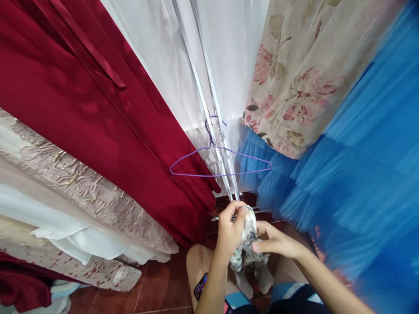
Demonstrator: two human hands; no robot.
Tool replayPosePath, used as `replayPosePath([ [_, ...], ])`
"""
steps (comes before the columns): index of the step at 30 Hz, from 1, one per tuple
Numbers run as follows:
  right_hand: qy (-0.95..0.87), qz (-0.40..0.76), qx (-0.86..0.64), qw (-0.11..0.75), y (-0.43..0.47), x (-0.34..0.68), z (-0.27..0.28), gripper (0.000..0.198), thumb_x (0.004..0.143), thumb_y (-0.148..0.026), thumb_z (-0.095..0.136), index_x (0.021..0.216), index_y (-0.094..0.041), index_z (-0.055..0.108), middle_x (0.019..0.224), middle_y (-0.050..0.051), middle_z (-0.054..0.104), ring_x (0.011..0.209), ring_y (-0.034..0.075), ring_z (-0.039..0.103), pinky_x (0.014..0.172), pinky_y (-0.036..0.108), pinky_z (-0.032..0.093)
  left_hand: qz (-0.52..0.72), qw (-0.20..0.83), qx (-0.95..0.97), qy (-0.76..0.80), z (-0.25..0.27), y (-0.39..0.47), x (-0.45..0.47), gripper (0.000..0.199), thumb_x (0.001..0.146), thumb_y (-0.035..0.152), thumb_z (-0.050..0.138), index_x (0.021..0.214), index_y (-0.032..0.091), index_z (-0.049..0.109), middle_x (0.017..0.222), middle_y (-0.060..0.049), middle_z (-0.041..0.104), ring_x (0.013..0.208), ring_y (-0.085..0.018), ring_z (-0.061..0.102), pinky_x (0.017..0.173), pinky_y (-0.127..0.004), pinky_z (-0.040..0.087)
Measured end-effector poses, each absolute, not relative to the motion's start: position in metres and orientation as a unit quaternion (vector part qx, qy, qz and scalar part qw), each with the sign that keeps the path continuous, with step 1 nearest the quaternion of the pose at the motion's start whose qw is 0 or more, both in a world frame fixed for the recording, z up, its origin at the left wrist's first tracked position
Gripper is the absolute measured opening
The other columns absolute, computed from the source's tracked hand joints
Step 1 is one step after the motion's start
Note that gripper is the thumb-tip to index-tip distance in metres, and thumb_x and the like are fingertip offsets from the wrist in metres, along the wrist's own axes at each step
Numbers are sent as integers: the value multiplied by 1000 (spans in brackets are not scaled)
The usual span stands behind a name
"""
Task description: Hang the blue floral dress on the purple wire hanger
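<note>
A small bunched patterned cloth (250, 226), whitish with grey, green and yellow marks, is in front of my knees. My left hand (230, 227) is closed on its upper left edge, thumb and fingers pinching the fabric. From the right, my right hand (273, 240) grips the side of the same cloth, thumb across the front and fingers partly hidden behind. What kind of garment it is I cannot tell. Beyond my hands, a purple wire hanger (196, 175) hangs with nothing on it, against white metal uprights (203, 93).
A long red garment (131, 122) and pale textured ones (108, 192) hang at left. To the right hang a floral cloth (294, 96) and blue tulle (353, 165). A phone (200, 286) lies by my left thigh. The floor has reddish tiles (160, 283).
</note>
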State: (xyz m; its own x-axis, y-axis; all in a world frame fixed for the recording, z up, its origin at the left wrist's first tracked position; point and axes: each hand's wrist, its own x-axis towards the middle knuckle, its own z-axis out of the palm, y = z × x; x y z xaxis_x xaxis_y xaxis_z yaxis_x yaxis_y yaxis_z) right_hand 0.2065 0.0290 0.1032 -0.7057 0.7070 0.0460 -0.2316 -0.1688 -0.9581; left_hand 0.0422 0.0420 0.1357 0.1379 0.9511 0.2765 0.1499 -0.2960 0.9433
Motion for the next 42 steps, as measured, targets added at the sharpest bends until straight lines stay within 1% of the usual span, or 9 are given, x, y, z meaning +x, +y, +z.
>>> replayPosePath([
  [9,-468,858,-174,123,38,197,83,51,61,-43,86,99,-12,73,95,8,73,94,23,68,93,35,49,426,529,607,413,121,45,32,21,93,37,59,94,16,61,69,2,50,63,-10,44,58,-22,34],
  [11,-477,858,-147,121,43,203,86,53,60,-46,86,97,-10,72,93,9,73,88,22,68,89,34,51,415,554,597,405,116,44,27,24,94,41,57,97,17,61,75,0,53,67,-11,47,62,-22,37],
  [16,-525,838,-89,121,60,240,119,58,60,-48,85,99,-8,70,91,10,74,83,23,70,81,32,53,325,656,581,356,94,29,13,45,91,56,53,113,19,66,106,-7,64,101,-21,56,92,-30,43],
  [20,-553,794,-204,145,76,287,158,54,59,-52,84,94,-14,72,89,12,76,89,29,72,84,36,53,264,688,584,341,76,15,14,48,79,48,73,113,16,68,103,-9,68,102,-25,60,91,-34,45],
  [23,-568,732,-318,201,96,319,184,51,56,-55,84,88,-17,75,88,14,77,80,27,73,72,33,54,300,650,601,356,76,12,17,35,82,41,70,106,15,69,94,-7,68,91,-23,61,83,-31,46],
  [27,-602,636,-369,312,139,335,207,41,71,-53,76,76,-13,75,75,11,76,63,20,69,59,27,51,341,507,663,433,97,14,18,24,86,39,65,86,15,67,78,-3,60,77,-18,53,69,-26,42],
  [32,-610,539,-399,423,201,309,225,44,73,-55,75,58,-14,65,48,1,61,39,11,52,40,21,38,351,361,719,480,136,15,23,24,90,35,60,74,18,55,67,2,48,66,-14,43,64,-25,33],
  [38,-627,566,-369,387,246,259,231,46,69,-55,77,57,-13,63,46,-1,59,39,10,51,40,21,38,401,363,690,480,151,17,16,31,90,36,59,70,18,43,64,3,34,61,-11,33,56,-23,28],
  [42,-634,582,-351,369,249,232,227,48,71,-58,76,60,-13,65,49,-2,61,41,8,51,43,19,41,448,410,630,483,144,11,0,25,90,39,59,78,18,51,68,2,41,63,-12,37,57,-22,32],
])
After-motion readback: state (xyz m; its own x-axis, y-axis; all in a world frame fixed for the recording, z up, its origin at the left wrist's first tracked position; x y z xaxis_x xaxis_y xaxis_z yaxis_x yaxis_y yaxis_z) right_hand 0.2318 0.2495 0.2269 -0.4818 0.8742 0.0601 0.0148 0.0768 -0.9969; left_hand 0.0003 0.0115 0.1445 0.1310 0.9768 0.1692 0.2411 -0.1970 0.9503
